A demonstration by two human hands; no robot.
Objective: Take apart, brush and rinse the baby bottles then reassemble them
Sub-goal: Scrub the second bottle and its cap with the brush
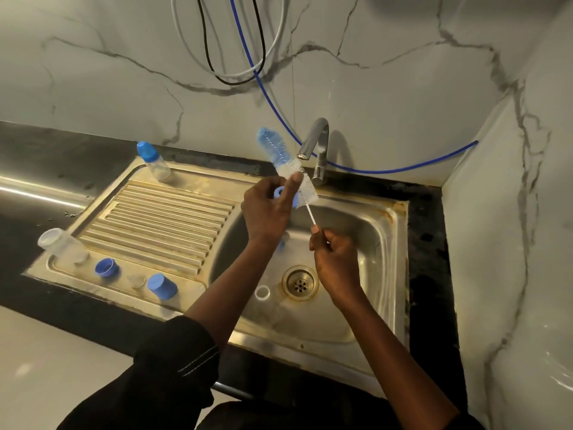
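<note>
My left hand (266, 209) grips a blue bottle ring (280, 192) above the sink basin (372, 231). A blue and white bottle brush (280, 153) passes through the ring, its tip pointing up and left by the tap. My right hand (333, 259) pinches the brush's thin white handle (311, 216). An assembled baby bottle with a blue cap (153, 161) stands at the drainboard's far corner. An open clear bottle (60, 245) lies on the near left, beside a blue ring (107, 268), a clear teat (137, 280) and a blue cap (162, 286).
The chrome tap (317, 147) stands behind the basin with no water seen running. A white ring (262, 293) lies in the basin beside the drain (300, 283). Cables and a blue hose (269, 97) hang on the marble wall. A wall corner closes the right side.
</note>
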